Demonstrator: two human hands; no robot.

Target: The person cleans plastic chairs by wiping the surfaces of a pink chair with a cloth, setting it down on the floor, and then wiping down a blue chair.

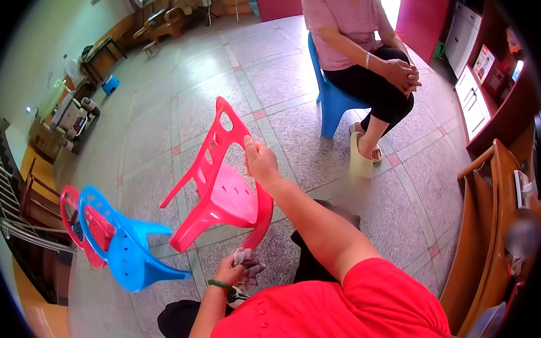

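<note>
A pinkish-red plastic chair (232, 195) with cut-out holes in its backrest stands tilted in front of me. My right hand (261, 160) is closed around the edge of its backrest. Below the chair, close to my body, my left hand (228, 272) clutches a crumpled greyish-pink cloth (249, 266). A dark green bangle (221, 286) circles my left wrist. The cloth hangs near the chair's lower leg; whether they touch I cannot tell.
To the left, a blue plastic chair (129, 253) lies tipped beside another red chair (73, 220). Ahead right, a person (362, 50) sits on a blue chair (334, 100) with hands clasped on the knee. Wooden furniture (490, 220) borders the right side. A wheeled cart (75, 120) is far left.
</note>
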